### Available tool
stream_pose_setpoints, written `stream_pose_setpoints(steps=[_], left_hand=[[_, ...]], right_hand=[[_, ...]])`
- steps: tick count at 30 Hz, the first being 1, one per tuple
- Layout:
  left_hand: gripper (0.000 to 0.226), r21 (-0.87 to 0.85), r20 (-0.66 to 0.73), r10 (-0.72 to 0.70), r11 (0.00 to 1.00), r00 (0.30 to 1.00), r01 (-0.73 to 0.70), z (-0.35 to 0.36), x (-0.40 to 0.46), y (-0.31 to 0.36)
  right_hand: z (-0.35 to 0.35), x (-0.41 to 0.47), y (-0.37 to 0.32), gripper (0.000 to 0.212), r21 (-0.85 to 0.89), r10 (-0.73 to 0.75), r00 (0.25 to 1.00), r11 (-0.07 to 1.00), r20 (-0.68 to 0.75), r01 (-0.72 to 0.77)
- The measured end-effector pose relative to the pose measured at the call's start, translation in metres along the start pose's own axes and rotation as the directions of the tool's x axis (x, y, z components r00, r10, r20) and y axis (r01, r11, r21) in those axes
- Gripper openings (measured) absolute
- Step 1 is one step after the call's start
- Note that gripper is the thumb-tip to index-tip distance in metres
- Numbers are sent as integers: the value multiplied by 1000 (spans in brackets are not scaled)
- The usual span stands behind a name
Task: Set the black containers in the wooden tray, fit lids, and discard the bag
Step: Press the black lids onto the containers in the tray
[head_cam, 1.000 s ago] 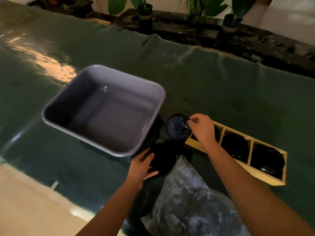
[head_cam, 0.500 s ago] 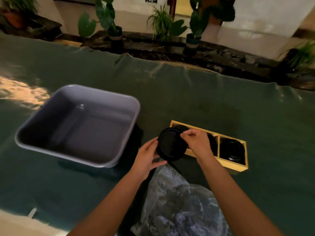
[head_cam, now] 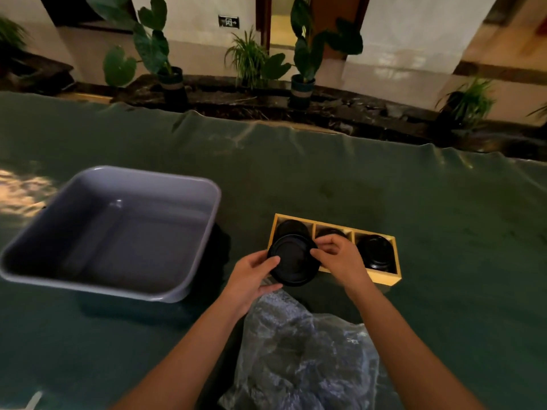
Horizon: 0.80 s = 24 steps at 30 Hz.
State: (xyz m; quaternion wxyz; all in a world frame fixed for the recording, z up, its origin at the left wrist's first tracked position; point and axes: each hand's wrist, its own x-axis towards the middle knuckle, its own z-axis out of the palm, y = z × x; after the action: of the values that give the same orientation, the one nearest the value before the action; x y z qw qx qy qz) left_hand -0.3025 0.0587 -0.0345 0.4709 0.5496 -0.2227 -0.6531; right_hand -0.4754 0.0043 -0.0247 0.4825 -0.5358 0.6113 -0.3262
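Both hands, left hand (head_cam: 254, 273) and right hand (head_cam: 340, 258), pinch black lid (head_cam: 293, 259) by opposite rims, tilted over wooden tray (head_cam: 381, 278) left-end compartment for alignment.

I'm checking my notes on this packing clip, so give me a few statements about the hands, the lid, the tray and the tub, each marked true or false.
1. Both hands hold one black lid, left hand and right hand. True.
2. The wooden tray has four compartments. False: three show.
3. The grey tub holds the bag. False: nothing shows in it; the plastic bag lies on the cloth between the forearms.
4. The tray's right compartment holds a black container. True.
5. The tub sits right of the tray. False: it is left.
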Motion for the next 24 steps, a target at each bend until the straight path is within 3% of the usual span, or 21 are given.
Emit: stream_pose_setpoints(steps=[5,9,12,15,19,21,24], left_hand=[[43,85,186,45,994,982,-62,-4,-4,10],[45,155,367,54,981,929,-118,-4,-6,20],[54,188,450,139,951,882,-246,0,-7,27],[60,287,510,212,872,834,-398,5,-10,31],[30,125,559,123,965,820,-230,12,-12,27],[18,85,497,138,975,857,-206,17,-11,20],[25,21,257,142,988,956,-152,31,-3,6]], right_hand=[[-26,-18,-4,36,98,195,940,968,281,-231],[-37,-27,-9,46,313,176,887,891,427,-328],[-40,-34,-13,40,485,173,850,757,497,-437],[-35,-40,-16,23,583,206,887,688,414,-432],[-29,-39,-7,19,616,176,951,729,253,-299],[-28,-39,-2,18,644,169,957,711,234,-283],[-28,-37,9,37,658,127,976,722,178,-214]])
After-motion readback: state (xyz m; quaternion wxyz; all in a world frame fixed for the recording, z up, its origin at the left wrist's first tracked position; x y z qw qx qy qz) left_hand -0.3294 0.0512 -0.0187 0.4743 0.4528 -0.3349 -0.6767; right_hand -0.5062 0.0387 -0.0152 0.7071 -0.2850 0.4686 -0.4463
